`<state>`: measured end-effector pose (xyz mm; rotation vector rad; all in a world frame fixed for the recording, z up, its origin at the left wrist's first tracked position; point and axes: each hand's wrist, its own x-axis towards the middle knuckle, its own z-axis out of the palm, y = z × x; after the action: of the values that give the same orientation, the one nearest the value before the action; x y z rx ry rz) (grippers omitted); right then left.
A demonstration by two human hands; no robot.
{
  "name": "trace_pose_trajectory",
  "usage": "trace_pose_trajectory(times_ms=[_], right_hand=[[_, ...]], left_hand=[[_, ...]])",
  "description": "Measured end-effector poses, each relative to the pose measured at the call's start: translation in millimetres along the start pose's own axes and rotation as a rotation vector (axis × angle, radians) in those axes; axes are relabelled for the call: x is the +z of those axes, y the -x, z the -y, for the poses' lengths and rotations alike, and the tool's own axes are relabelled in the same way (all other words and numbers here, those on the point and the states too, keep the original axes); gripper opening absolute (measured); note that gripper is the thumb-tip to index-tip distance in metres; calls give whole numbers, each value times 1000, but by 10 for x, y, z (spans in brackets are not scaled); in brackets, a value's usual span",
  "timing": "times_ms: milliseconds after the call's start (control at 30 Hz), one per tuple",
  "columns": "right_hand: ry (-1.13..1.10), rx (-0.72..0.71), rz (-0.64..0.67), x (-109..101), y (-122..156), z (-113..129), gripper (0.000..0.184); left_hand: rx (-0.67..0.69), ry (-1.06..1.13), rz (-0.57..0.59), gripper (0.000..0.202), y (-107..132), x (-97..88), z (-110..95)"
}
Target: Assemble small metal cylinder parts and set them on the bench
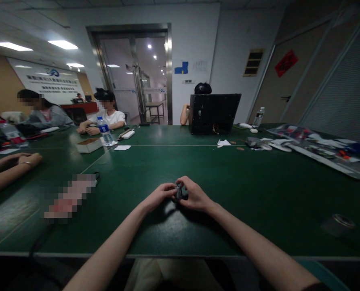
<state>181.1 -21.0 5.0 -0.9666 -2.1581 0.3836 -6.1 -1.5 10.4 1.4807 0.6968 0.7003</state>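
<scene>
Both my hands meet over the middle of the green table [122, 226]. Between their fingertips is a small dark grey object [179, 193], blocky in shape; its kind is too small and shaded to make out. My left hand [161, 195] pinches it from the left side. From the right, my right hand [194, 196] curls its thumb and fingers around it. Part of the object is hidden behind the fingers. Its shadow and those of my hands fall on the tabletop just below.
A grey ring-shaped roll [339, 224] stands at right. Left are a blurred-out flat item [72, 197], an open box [89, 145] and a water bottle [104, 131]. A black case [214, 114] stands across the table, clutter [328, 151] far right. Another person's hands [25, 159] rest at left.
</scene>
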Motion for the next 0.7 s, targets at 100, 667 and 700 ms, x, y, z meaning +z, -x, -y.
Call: trace_pose_trajectory(times_ms=[100,667,700], right_hand=[[0,-6,9,8,3,-7,45],[-17,5,9,30,-7,-28,45],[-22,8,15,23,-7,-28,46]], left_hand=[[-4,-96,-15,28,-5,13,-14],[17,-19,-34,30,-22,-23,83],[23,-43,-49,30,-29,-22,89]])
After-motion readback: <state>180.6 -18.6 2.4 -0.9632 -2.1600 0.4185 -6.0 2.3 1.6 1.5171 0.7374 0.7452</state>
